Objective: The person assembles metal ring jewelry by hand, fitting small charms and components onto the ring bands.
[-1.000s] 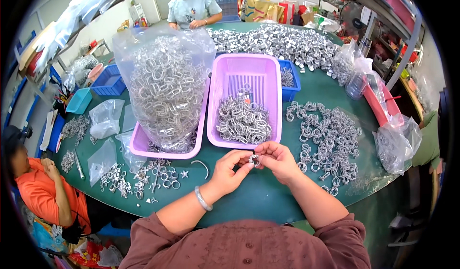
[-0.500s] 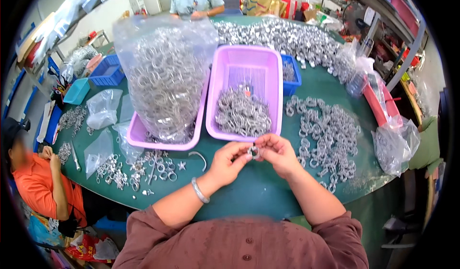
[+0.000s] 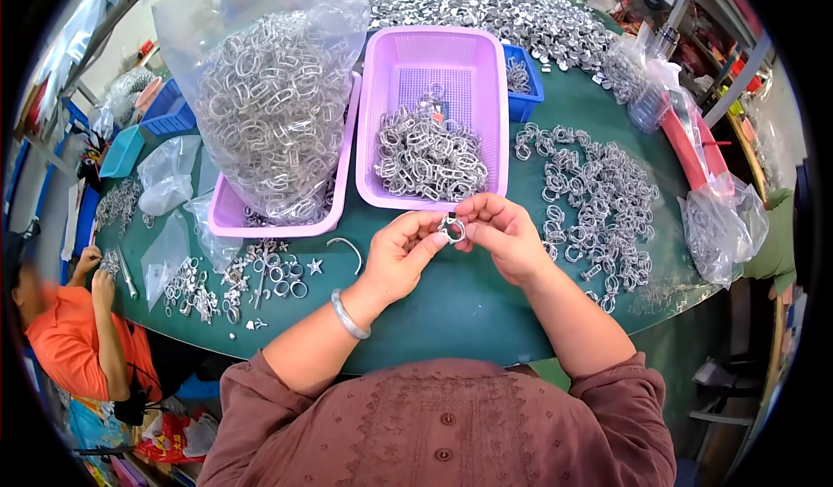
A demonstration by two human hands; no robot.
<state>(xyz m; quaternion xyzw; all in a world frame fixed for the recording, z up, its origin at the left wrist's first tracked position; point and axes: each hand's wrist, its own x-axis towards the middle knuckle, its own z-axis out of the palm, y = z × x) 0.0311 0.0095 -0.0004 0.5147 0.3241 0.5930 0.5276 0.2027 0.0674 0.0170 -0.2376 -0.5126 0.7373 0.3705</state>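
Observation:
Just in front of the right-hand purple basket (image 3: 431,205), my left hand (image 3: 397,259) pinches a small silvery metal ring (image 3: 453,229) between thumb and fingers. My right hand (image 3: 508,240) closes on the ring's other side, its fingertips partly hidden. A dark bit shows at the ring's top edge. Behind my hands, a heap of silvery metal rings (image 3: 431,150) lies in that basket. To the right of my right hand, more linked-looking silvery rings (image 3: 599,200) spread over the green table (image 3: 442,331).
A clear bag of metal rings (image 3: 269,114) stands in another purple basket (image 3: 282,230). Loose small metal parts (image 3: 191,292) and a curved strip (image 3: 347,251) lie at left. Flat silvery pieces (image 3: 503,18) pile at the back. A person in orange (image 3: 82,339) works at far left.
The view has tipped downward and nearer, so the baskets sit higher in it. Both hands stay together on the ring, which has turned slightly and shows more of its opening.

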